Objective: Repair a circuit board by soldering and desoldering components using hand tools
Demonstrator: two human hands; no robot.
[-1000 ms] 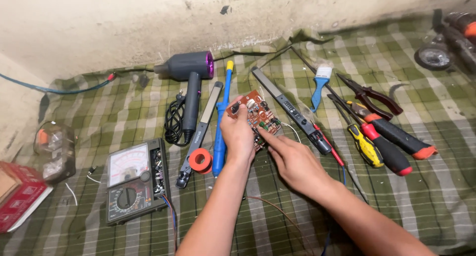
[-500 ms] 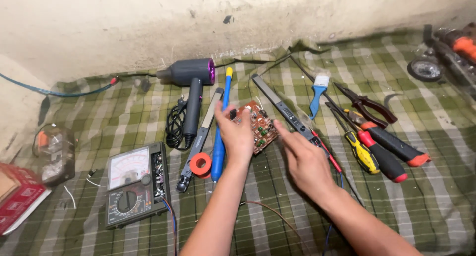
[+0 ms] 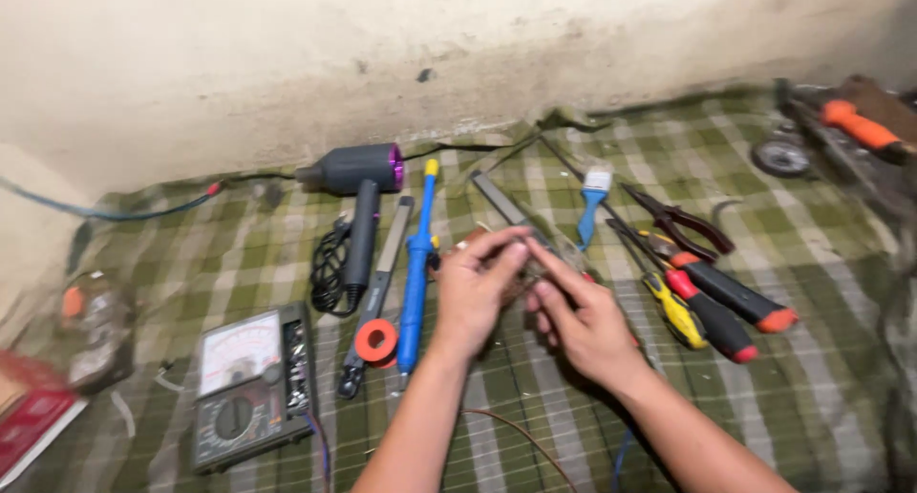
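My left hand (image 3: 475,297) and my right hand (image 3: 585,323) meet over the green checked cloth (image 3: 821,359), both closed around a small reddish-brown circuit board (image 3: 472,238). The fingers hide most of the board; only an edge shows above my left thumb. My right index finger lies along its right side. A blue soldering iron (image 3: 416,268) lies just left of my left hand. A red solder spool (image 3: 375,341) sits beside the iron's lower end.
A grey hair dryer (image 3: 358,173) and an analogue multimeter (image 3: 248,388) lie to the left. A blue brush (image 3: 592,202), pliers (image 3: 683,224) and red and yellow screwdrivers (image 3: 716,307) lie to the right. A grinder (image 3: 841,130) sits at far right, against the wall.
My right hand has come up to the board and now grips it together with my left. The board has turned so the fingers cover it. The view has shifted slightly.
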